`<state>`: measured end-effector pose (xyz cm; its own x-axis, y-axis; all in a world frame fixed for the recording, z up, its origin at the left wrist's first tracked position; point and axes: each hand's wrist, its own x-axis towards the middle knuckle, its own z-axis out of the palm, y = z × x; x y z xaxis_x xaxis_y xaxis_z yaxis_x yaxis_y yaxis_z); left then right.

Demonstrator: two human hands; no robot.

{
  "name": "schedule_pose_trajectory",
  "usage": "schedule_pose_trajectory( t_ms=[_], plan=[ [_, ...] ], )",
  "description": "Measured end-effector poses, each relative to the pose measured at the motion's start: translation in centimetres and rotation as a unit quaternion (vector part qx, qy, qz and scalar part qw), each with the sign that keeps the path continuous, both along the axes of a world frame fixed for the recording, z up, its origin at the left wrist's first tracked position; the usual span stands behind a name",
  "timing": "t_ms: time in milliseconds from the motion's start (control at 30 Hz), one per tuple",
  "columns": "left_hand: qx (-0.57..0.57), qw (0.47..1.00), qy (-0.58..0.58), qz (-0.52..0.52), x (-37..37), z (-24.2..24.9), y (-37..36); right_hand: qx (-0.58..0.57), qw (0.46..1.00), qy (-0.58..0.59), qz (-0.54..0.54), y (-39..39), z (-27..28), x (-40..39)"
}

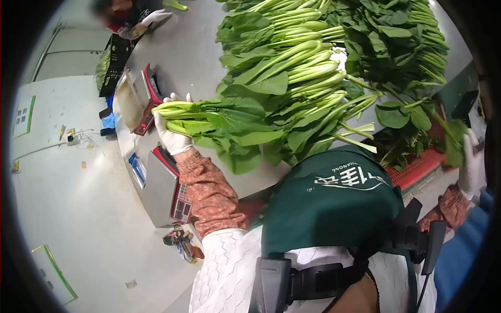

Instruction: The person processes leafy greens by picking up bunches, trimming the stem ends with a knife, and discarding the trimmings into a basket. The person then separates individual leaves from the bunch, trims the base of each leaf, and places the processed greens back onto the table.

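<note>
My left hand (172,138), in a white glove with a patterned sleeve cover, is closed around the stem end of a bunch of leafy greens (214,119) held sideways over the table. My right hand (472,168), also gloved, is at the far right edge and grips a loose green leaf (455,140). Between the hands lies a big pile of the same long-stemmed greens (313,62). A green apron (334,203) covers my chest.
A grey table (182,52) carries the pile. A red and steel scale (162,190) sits just under my left hand, and a second scale (143,96) is beyond it. A red crate (417,167) lies under the greens on the right. Another person's gloved hand (155,16) works at the far end.
</note>
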<state>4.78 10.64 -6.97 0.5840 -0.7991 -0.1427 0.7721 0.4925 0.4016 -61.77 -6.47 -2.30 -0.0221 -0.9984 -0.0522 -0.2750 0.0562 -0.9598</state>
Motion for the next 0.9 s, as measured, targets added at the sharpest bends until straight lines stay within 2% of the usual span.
schedule_pose_trajectory(
  t_ms=[67, 100, 133, 167, 233, 300, 333, 367, 400, 467, 500, 633, 700, 767, 833, 867, 900],
  plan=[
    [-0.032, 0.999, -0.004, -0.019, 1.4, -2.4, 0.9, 0.011, 0.971, 0.238, 0.018, -0.4, -4.0, -2.7],
    [-0.041, 0.999, 0.005, -0.03, 1.7, -3.1, 1.1, -0.004, 0.923, 0.381, 0.047, -0.6, -6.5, -4.8],
    [-0.033, 0.999, -0.009, -0.033, 0.9, -3.0, 0.9, -0.02, 0.854, 0.515, 0.073, -0.5, -7.6, -5.1],
    [-0.026, 0.999, -0.023, -0.035, 0.0, -2.9, 0.8, -0.048, 0.883, 0.445, 0.14, -0.1, -8.2, -5.4],
    [-0.014, 0.999, -0.036, -0.026, -0.5, -3.0, 1.0, -0.086, 0.944, 0.288, 0.137, 0.6, -6.3, 0.0],
    [-0.009, 0.999, -0.036, -0.01, 0.1, -3.5, 0.7, 0.064, 0.984, 0.087, 0.144, 1.0, -3.6, 4.1],
    [0.008, 0.998, -0.054, -0.004, -0.4, -3.0, 0.5, 0.138, 0.98, -0.016, 0.144, 1.2, -2.3, 6.3],
    [-0.014, 0.999, -0.047, -0.012, -0.4, -2.8, 0.4, 0.125, 0.977, -0.125, 0.117, 1.9, -2.5, 9.4],
    [-0.038, 0.998, -0.04, -0.02, -0.4, -2.8, 0.2, 0.191, 0.948, -0.207, 0.148, 2.1, -4.0, 10.4],
    [-0.049, 0.998, -0.037, 0.006, -0.7, -2.6, 0.1, 0.269, 0.905, -0.266, 0.193, 3.8, -7.3, 12.8],
    [-0.05, 0.998, -0.034, 0.011, -0.9, -2.5, 0.1, 0.303, 0.877, -0.332, 0.173, 4.8, -8.2, 14.3],
    [-0.04, 0.998, -0.043, 0.034, -1.3, -2.2, 0.9, 0.327, 0.848, -0.343, 0.236, 2.4, -8.1, 14.5],
    [-0.036, 0.997, -0.065, 0.035, -1.2, -2.2, 0.8, 0.277, 0.896, -0.243, 0.249, 0.9, -7.5, 15.2],
    [-0.046, 0.996, -0.077, 0.016, -1.4, -2.4, 0.6, 0.256, 0.92, -0.156, 0.252, -0.4, -6.5, 16.6],
    [-0.058, 0.992, -0.106, -0.027, -3.0, -1.1, 0.2, 0.238, 0.925, -0.133, 0.264, -1.2, -6.9, 18.4],
    [-0.056, 0.996, -0.064, 0.025, -2.1, -1.8, 0.4, 0.23, 0.927, -0.122, 0.27, -1.4, -7.0, 19.3],
    [-0.058, 0.998, -0.037, 0.014, -1.8, -1.6, 0.5, 0.223, 0.929, -0.108, 0.275, -1.4, -6.9, 20.2]
  ],
)
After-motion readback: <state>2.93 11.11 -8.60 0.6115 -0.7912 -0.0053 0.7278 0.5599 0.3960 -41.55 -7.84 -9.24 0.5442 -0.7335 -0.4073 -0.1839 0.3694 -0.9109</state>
